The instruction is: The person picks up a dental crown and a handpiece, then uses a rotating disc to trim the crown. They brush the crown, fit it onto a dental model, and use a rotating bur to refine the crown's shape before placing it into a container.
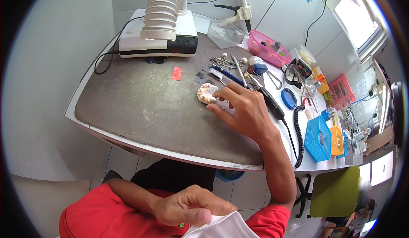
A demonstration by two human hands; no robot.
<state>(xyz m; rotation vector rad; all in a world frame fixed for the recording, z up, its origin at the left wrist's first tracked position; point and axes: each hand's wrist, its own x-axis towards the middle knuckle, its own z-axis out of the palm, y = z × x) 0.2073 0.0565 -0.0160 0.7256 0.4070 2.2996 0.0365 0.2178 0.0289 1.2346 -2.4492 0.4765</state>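
Here, a dental cast (205, 94) was positioned on the counter (136, 101), set back from its front edge. The right hand (247, 109) was curved beside it; whether contact was made could not be determined. White fabric (226, 227) was pinched by the left hand (187, 206).

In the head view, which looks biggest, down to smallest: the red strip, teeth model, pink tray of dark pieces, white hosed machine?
1. White machine
2. Pink tray
3. Teeth model
4. Red strip
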